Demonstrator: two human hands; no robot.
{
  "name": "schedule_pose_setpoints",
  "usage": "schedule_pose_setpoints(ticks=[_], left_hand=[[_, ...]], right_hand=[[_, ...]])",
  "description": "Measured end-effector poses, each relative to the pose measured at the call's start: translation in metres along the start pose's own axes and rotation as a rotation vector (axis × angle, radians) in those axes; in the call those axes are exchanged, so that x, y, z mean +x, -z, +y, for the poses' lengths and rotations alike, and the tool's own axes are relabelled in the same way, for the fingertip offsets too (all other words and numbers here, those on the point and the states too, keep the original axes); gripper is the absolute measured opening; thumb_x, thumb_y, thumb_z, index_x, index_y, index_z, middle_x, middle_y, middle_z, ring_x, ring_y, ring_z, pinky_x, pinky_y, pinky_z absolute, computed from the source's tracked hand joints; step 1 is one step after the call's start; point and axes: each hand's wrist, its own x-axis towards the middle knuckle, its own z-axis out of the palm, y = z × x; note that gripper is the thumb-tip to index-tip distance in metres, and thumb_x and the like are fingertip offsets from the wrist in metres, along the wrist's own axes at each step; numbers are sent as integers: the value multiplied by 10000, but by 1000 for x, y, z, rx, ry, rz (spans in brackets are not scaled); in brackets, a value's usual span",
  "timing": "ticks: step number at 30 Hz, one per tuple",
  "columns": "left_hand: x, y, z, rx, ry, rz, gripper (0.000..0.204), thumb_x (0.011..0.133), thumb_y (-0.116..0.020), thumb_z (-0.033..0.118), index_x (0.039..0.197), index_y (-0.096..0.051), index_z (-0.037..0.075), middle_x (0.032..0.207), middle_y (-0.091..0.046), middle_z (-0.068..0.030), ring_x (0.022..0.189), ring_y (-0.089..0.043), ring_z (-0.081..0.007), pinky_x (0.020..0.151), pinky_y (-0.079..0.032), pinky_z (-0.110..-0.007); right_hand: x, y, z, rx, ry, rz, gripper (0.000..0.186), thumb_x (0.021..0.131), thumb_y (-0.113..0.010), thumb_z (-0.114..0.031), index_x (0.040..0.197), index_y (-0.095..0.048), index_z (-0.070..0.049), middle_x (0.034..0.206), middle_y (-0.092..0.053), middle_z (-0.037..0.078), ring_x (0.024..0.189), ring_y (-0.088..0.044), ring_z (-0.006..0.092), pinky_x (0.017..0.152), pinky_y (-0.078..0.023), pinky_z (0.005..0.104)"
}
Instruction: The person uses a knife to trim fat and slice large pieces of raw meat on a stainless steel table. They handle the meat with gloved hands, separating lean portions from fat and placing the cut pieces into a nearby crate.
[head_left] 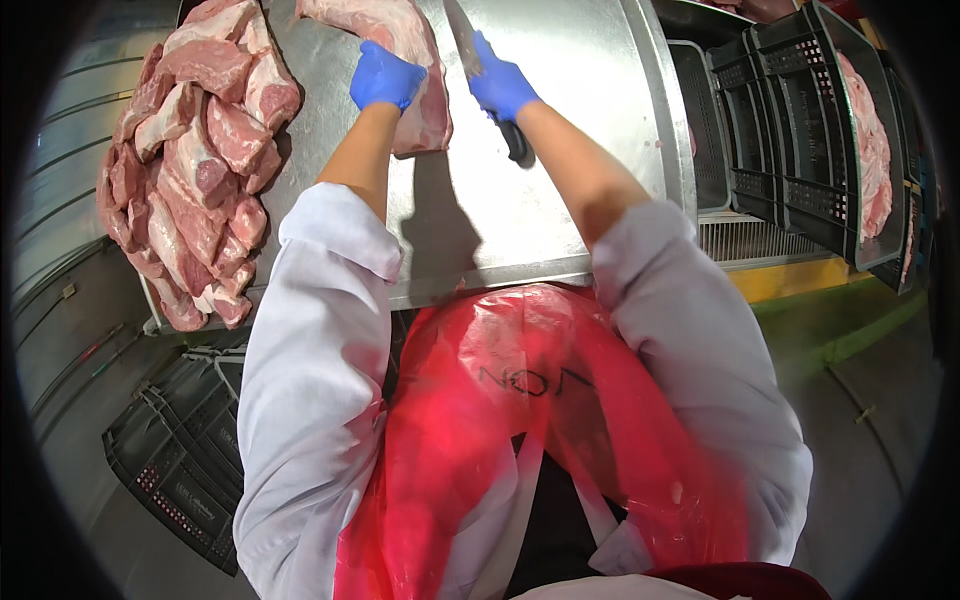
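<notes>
A long slab of pale pink raw meat (412, 45) with a fatty edge lies on the metal table (540, 220). My left hand (387, 77), in a blue glove, is closed on the slab's left side, with its fingertips partly hidden. My right hand (500, 82), also gloved in blue, grips a knife (516, 143) by its black handle. The blade points away from me, just right of the slab and apart from it. A large heap of raw meat pieces (200, 160) covers the table's left side.
Black plastic crates (785, 130) stand beside the table's right edge, one with meat (868, 145) in it. Another black crate (180, 460) sits low on the left. A yellow beam (785, 280) runs below the crates at right. My red plastic apron (540, 340) meets the table's front edge.
</notes>
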Motion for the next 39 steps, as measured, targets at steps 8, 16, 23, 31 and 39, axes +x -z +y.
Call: schedule_pose_setpoints(ticks=[8, 16, 23, 31, 39], left_hand=[[0, -18, -4, -59, 52, 114, 902, 658, -826, 421, 1334, -442, -37, 1240, -649, -226, 1134, -656, -375, 945, -541, -418], [54, -45, -48, -503, 229, 186, 1136, 611, -879, 443, 1423, -322, -124, 1289, -595, -314, 1164, -629, -411, 1013, -503, -439], [77, -49, -107, -1098, 70, -191, 812, 681, -856, 190, 1283, -449, -173, 1207, -626, -267, 1027, -679, -315, 832, -585, -385], [44, -71, -147, -1148, -25, -120, 512, 805, -753, 95, 1260, -595, -78, 1112, -697, -159, 940, -705, -263, 830, -578, -374], [28, -67, -150, -1036, -35, -91, 509, 792, -762, 120, 1219, -594, -99, 1080, -699, -182, 896, -707, -263, 824, -579, -373]], right_hand=[[-5, -33, -44, -321, -51, -46, 830, 950, -524, -255, 1613, -49, -105, 1317, -600, 273, 1168, -626, 414, 1000, -507, 459], [-172, -60, 18, -367, -3, -145, 909, 849, -479, 10, 1601, 20, -94, 859, -667, 339, 784, -660, 499, 758, -511, 563], [-251, -4, 64, -286, 155, -101, 783, 908, -463, -70, 1603, -104, -95, 724, -654, 286, 645, -645, 461, 651, -515, 544], [-87, -36, -23, -87, -36, -69, 739, 972, -452, -177, 1625, -119, -267, 680, -605, 152, 519, -596, 228, 537, -530, 390], [-28, -68, -49, -244, 12, -103, 789, 943, -463, -107, 1624, -90, -248, 781, -665, 213, 556, -639, 287, 554, -544, 417]])
